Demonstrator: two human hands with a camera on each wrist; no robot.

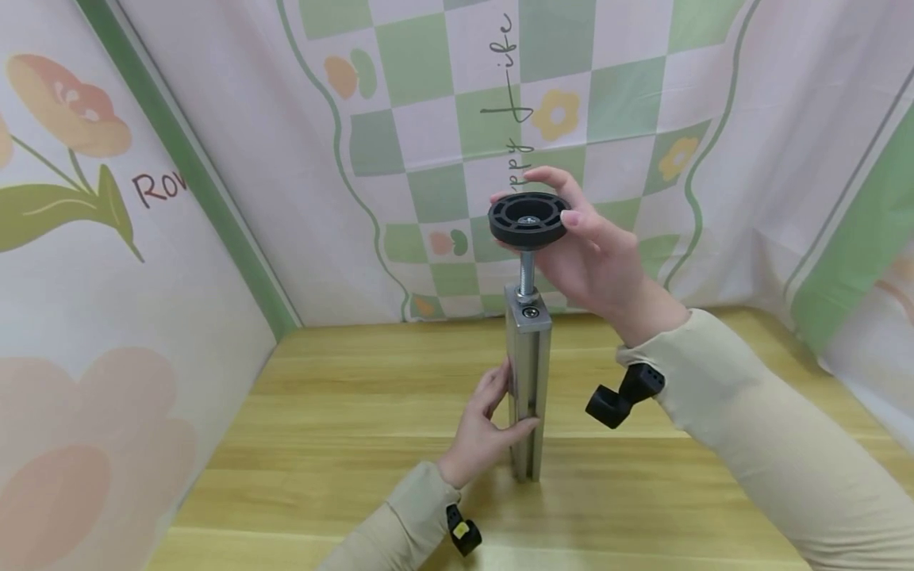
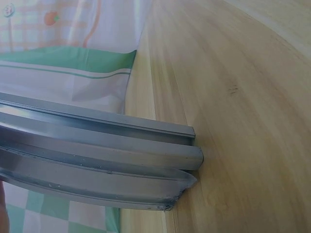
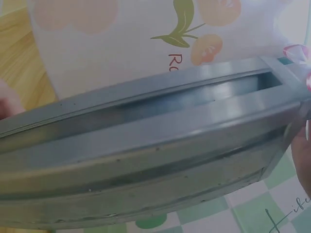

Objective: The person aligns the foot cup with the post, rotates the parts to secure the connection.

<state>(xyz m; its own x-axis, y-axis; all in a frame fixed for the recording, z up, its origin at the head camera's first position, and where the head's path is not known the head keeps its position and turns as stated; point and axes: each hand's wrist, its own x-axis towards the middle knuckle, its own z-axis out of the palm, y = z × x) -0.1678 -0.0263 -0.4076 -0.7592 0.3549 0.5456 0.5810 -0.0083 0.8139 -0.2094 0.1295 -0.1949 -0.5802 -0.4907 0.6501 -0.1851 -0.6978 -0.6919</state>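
An aluminium profile (image 1: 527,381) stands upright, its lower end at the wooden table (image 1: 321,444). A metal end plate (image 1: 530,317) with a screw caps its top. From that plate rises the threaded rod (image 1: 527,271) of a levelling foot, whose round black base (image 1: 528,231) faces up. My right hand (image 1: 596,258) holds this base by its rim, thumb on the near right side and fingers behind. Lower down, my left hand (image 1: 480,432) grips the profile, thumb on the near face. In the left wrist view the slotted lower end of the profile (image 2: 97,155) shows close up; the right wrist view shows its slotted length (image 3: 146,131).
A patterned curtain (image 1: 421,143) hangs behind the table, and more printed cloth (image 1: 93,317) closes off the left side. Black camera mounts sit on the left cuff (image 1: 464,533) and right cuff (image 1: 624,396).
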